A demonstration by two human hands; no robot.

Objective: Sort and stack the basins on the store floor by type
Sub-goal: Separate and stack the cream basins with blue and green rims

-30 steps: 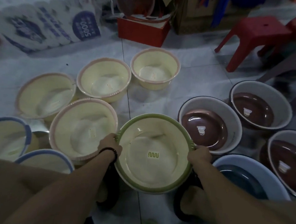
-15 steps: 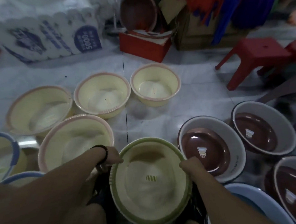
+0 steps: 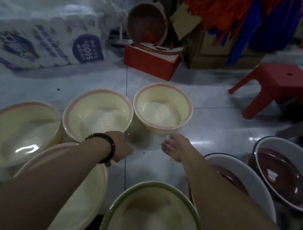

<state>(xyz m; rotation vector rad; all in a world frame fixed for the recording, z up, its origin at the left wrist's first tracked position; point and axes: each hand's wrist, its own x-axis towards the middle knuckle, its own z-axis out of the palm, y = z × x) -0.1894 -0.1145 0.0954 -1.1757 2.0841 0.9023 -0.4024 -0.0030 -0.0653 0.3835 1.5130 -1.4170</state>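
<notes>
Cream basin [image 3: 151, 213] with ribbed green rim

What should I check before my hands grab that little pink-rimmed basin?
1. Right hand empty, fingers loose: ok.
2. Left hand empty: cannot tell, its fingers are hidden behind its back.
3. Green-rimmed basin has no hand on it: ok.
4. Small pink-rimmed basin upright, nothing seen inside: ok.
5. Floor between the hands and that basin bare: ok.
6. Whether it is one basin or a nested stack: cannot tell.
</notes>
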